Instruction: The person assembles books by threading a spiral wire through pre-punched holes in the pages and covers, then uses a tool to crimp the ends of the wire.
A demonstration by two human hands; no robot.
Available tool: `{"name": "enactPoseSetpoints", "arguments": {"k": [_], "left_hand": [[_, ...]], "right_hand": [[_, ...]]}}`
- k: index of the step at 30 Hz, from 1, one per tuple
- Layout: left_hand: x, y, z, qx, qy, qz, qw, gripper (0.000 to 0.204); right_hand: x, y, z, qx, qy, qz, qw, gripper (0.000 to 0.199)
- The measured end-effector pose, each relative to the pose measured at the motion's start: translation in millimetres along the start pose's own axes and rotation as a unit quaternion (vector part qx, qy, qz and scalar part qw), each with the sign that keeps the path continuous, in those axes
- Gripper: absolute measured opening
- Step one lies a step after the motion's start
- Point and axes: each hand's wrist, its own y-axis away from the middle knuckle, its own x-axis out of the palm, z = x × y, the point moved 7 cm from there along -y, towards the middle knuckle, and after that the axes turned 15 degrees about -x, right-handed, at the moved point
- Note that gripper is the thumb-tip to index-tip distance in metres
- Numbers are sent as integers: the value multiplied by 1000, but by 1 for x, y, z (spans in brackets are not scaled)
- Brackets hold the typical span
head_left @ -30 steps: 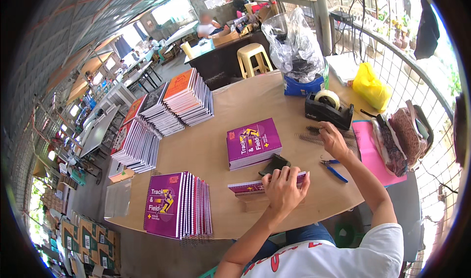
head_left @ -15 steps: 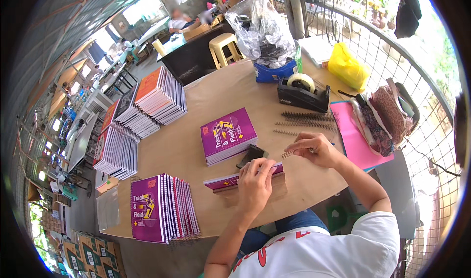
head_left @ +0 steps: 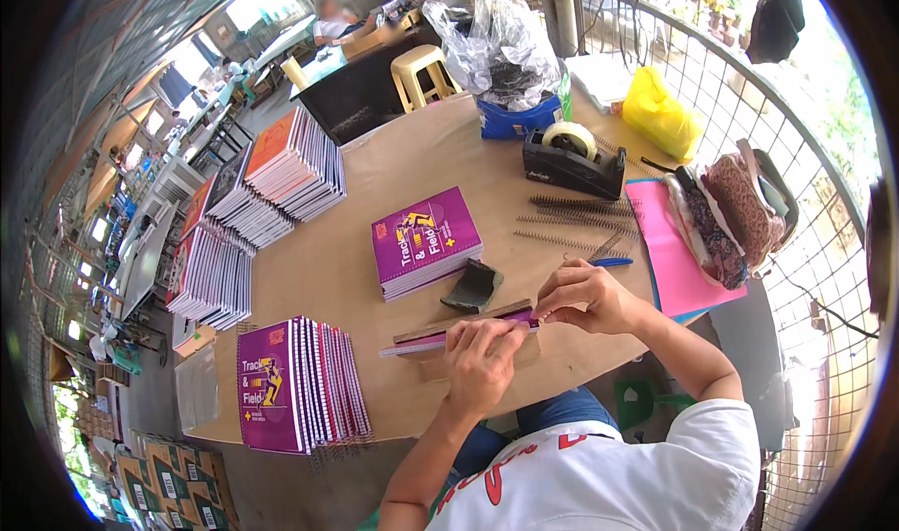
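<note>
A purple-covered notebook (head_left: 419, 346) stands on its edge before me, its narrow side turned up. My left hand (head_left: 484, 358) is closed over its middle, fingers hooked across the top. At the notebook's right end my right hand (head_left: 592, 297) pinches a thin spiral binding coil, mostly hidden by the fingers. A brown strip (head_left: 461, 322) lies along the notebook's far side. Just beyond sits a dark, hollowed block (head_left: 473, 287). Farther off is a stack of purple notebooks (head_left: 428, 243). Several loose dark coils (head_left: 581, 222) and a blue pen (head_left: 611, 261) lie beyond my right hand.
Coil-bound purple notebooks (head_left: 300, 386) are piled at the left, with taller book stacks (head_left: 295, 166) behind. A black tape dispenser (head_left: 573, 168), a plastic-lined blue container (head_left: 515, 119), a yellow bag (head_left: 661, 114), a pink folder (head_left: 682, 245) and a patterned pouch (head_left: 740, 199) line the right side.
My right hand has moved slightly left and down, bringing the coil to the notebook's end. The notebook has tipped, showing its edge more. The blue pen and dark block are less covered.
</note>
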Motion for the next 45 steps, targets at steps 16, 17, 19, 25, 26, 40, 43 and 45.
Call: {"name": "enactPoseSetpoints", "arguments": {"k": [16,17,19,25,26,40,43,45], "left_hand": [[3,-20,11,-48,39,9,998,13],[3,-22,12,-50,43,12,998,13],[2,-25,12,-54,51,18,997,13],[0,-31,11,-107,63,27,992,14],[0,-31,11,-106,66,33,992,14],[-2,-18,12,-50,64,43,996,12],[-1,-16,14,-46,82,48,994,12],[-2,-14,13,-46,93,54,993,13]], "right_hand": [[1,-5,-11,50,-119,-62,990,18],[2,-5,-13,58,-142,-69,986,17],[1,-2,-15,64,-118,-38,990,15],[4,-11,-6,66,-23,7,998,16],[5,-10,-7,68,-3,26,997,18],[13,-24,32,6,150,-4,989,27],[16,-18,26,11,191,45,981,31],[15,-28,39,2,216,84,973,29]]}}
